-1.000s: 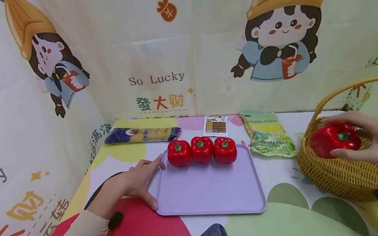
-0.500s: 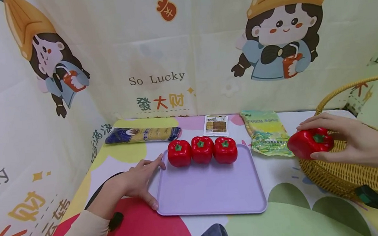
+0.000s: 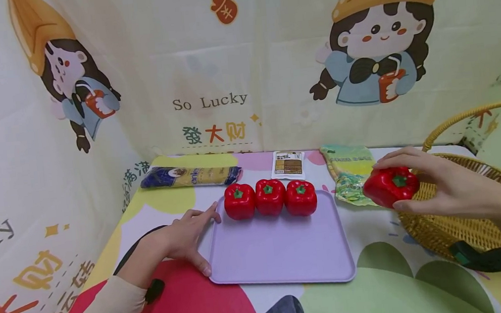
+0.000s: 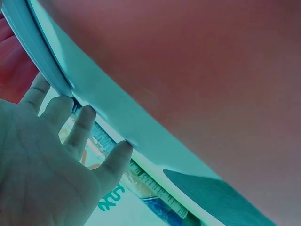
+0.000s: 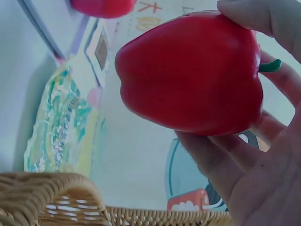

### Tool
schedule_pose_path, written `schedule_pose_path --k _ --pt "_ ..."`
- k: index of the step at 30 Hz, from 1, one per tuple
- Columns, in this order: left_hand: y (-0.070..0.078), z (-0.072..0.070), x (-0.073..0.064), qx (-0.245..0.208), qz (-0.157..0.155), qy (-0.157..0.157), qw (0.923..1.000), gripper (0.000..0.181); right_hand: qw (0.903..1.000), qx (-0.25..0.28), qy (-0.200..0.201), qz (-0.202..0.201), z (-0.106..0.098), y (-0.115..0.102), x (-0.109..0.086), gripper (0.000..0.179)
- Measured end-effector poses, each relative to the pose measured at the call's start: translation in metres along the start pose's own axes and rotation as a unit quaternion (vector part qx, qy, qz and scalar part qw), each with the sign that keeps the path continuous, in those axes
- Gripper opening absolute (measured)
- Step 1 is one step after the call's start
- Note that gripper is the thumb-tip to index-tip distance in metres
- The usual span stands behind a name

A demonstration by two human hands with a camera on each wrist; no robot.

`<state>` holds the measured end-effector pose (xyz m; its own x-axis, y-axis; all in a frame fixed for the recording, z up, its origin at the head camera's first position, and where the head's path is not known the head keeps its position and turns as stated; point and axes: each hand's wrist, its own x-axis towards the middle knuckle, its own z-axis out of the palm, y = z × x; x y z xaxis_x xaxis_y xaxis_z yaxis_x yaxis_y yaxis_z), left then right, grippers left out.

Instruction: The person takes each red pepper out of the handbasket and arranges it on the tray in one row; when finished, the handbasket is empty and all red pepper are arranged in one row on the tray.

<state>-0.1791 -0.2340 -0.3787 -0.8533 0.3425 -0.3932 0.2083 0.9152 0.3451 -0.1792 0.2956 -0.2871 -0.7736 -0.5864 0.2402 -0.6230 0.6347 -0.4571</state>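
Note:
In the head view my right hand grips a red bell pepper with a green stem, held up over the left rim of a wicker basket. The right wrist view shows the same bell pepper between thumb and fingers. My left hand rests at the left edge of a lilac tray, its fingers spread and touching the rim. Along the tray's far side stand three red bell peppers in a row. The left wrist view shows the left hand with its fingertips at the tray's edge.
Behind the tray lie a blue and yellow pasta packet, a small white and brown packet and a green and yellow bag. The basket's tall handle arches up at the right. A printed cloth hangs behind the table.
My right hand has carried the bell pepper leftward from inside the basket to its left rim, in front of the green and yellow bag. The left hand stays at the tray's edge.

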Motion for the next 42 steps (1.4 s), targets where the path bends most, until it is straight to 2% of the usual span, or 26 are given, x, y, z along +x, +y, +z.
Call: schedule_pose_path --k 5,11,25,34,42 --pt "0.001 0.003 0.001 0.002 -0.004 -0.002 1.0000 0.136 0.9996 0.012 -0.020 -0.015 0.005 -0.001 0.003 0.088" --pt "0.001 0.002 0.000 0.005 -0.009 -0.004 0.9999 0.132 0.9988 0.021 -0.026 -0.036 0.010 -0.003 0.009 0.079" --pt "0.002 0.001 0.000 0.001 -0.007 -0.003 1.0000 0.133 0.9974 0.049 -0.050 -0.017 0.033 -0.001 0.023 0.068" --pt "0.002 -0.001 0.000 0.003 -0.004 -0.003 1.0000 0.134 0.9966 0.058 -0.054 -0.023 0.047 0.005 0.034 0.070" --pt "0.001 -0.001 0.002 0.006 -0.004 -0.005 1.0000 0.135 0.9949 0.075 -0.066 -0.015 0.058 0.012 0.040 0.081"
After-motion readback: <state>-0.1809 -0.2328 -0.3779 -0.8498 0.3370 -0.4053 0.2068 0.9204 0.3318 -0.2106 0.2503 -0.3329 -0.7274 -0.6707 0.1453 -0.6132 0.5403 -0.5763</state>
